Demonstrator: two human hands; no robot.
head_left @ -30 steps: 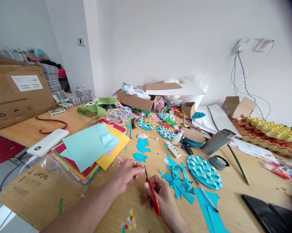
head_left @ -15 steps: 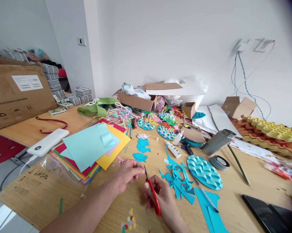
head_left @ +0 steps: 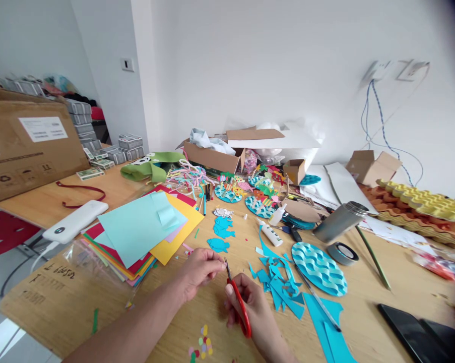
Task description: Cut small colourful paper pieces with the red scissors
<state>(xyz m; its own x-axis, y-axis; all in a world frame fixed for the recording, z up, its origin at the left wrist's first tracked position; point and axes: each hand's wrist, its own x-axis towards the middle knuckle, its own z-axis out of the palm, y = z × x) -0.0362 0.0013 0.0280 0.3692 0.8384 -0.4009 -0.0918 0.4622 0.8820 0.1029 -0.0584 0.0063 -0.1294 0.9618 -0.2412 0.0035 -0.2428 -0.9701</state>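
Note:
My right hand (head_left: 246,302) is closed around the red handles of a pair of scissors (head_left: 239,302), whose blades point up and away from me. The blade tips come close to the fingertips of my left hand (head_left: 202,269). Thumb and fingers of that hand are pinched together; whatever they hold is too small or hidden to make out. Just beyond lie blue paper fish (head_left: 218,245) and a small white fish cutout (head_left: 222,213). Blue paper scraps (head_left: 278,285) are heaped to the right of my hands, and small coloured paper dots (head_left: 202,343) lie in front.
Coloured paper sheets (head_left: 136,232) are stacked at left near a white power bank (head_left: 76,221). To the right are a wavy blue paper oval (head_left: 320,268), a pen (head_left: 321,305), a tape roll (head_left: 342,253), a metal flask (head_left: 340,222), a glue bottle (head_left: 270,233) and a black phone (head_left: 412,333).

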